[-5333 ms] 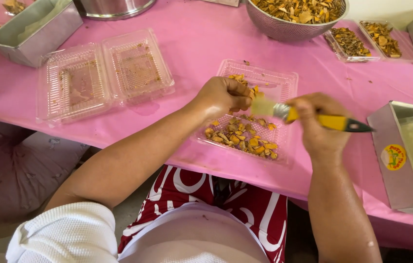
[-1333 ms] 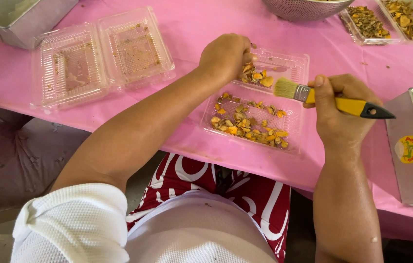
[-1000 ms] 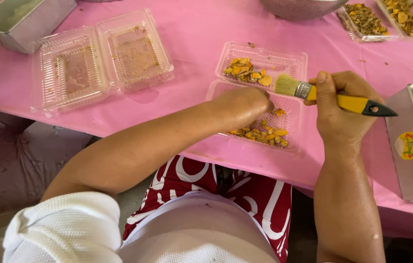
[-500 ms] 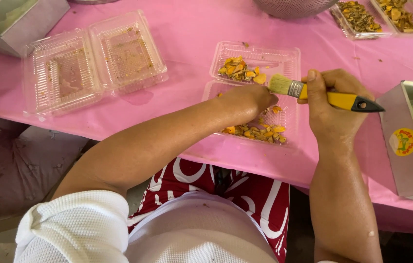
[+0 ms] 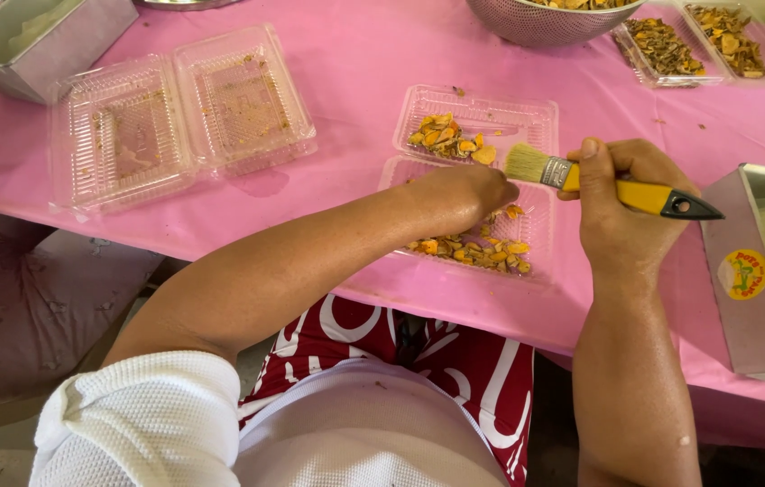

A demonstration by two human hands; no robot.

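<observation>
An open clear clamshell tray [image 5: 536,122] lies on the pink tablecloth, with orange-yellow dried pieces [image 5: 444,140] in its far half and more pieces [image 5: 482,252] in its near half. My left hand [image 5: 464,194] rests curled over the near half, its fingers down among the pieces; what they pinch is hidden. My right hand [image 5: 622,203] grips a yellow-handled paintbrush [image 5: 612,185], bristles pointing left, just above the tray beside my left hand.
An open, used clamshell tray [image 5: 175,117] lies at the left. Metal tins stand at the far left [image 5: 35,36] and at the right edge [image 5: 761,271]. A metal bowl [image 5: 563,18] and two filled trays [image 5: 689,41] sit at the back.
My left hand moved from the tray's far half back to the near half and stayed there. The brush has hovered in nearly the same spot.
</observation>
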